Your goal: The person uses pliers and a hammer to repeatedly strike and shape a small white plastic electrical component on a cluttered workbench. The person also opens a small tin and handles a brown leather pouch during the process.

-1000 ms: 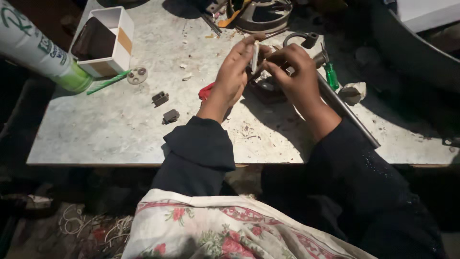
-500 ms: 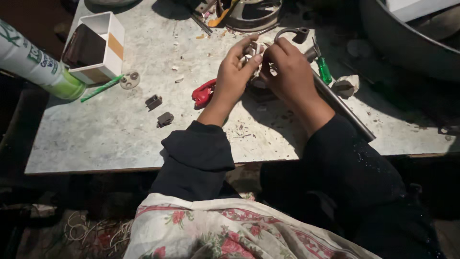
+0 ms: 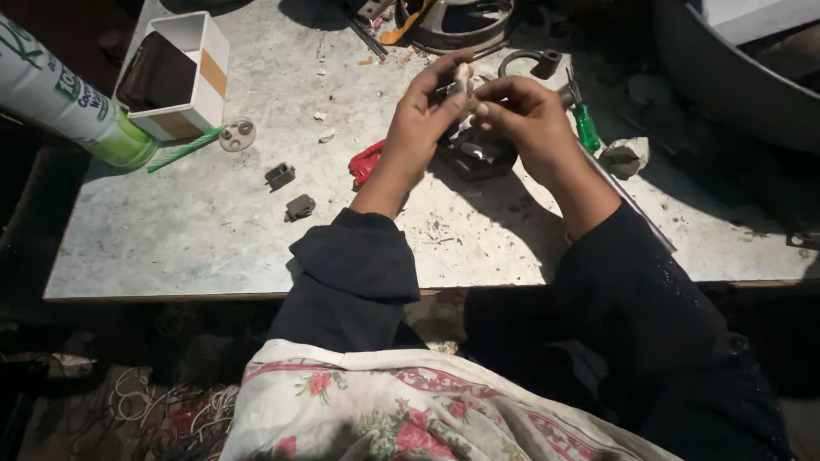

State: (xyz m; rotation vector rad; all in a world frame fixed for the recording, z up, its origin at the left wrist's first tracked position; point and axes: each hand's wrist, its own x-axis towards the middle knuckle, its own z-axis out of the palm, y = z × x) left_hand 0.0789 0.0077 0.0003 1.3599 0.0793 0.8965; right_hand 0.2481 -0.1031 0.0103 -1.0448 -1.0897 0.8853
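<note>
Inspector: Both hands have lifted slightly off the table since the earlier frame and drawn closer together; the view has also shifted a little. The left hand (image 3: 424, 119) pinches a small pale part (image 3: 464, 78) between thumb and fingertips. The right hand (image 3: 523, 115) has its fingers curled in, touching the same part from the other side.

Clerk: Where does the part sit?

Inspector: Held in the air between both hands, just above a dark round housing (image 3: 475, 155) lying on the metal table (image 3: 213, 248).

Clerk: Progress?

Inspector: By my judgement, mid-work. The part is not fitted to anything visible. Two small dark pieces (image 3: 290, 192) lie loose to the left, a red item (image 3: 367, 162) near the left wrist, a green-handled screwdriver (image 3: 585, 126) beside the right hand, untouched. A white box (image 3: 181, 77) stands open at the far left.
</note>
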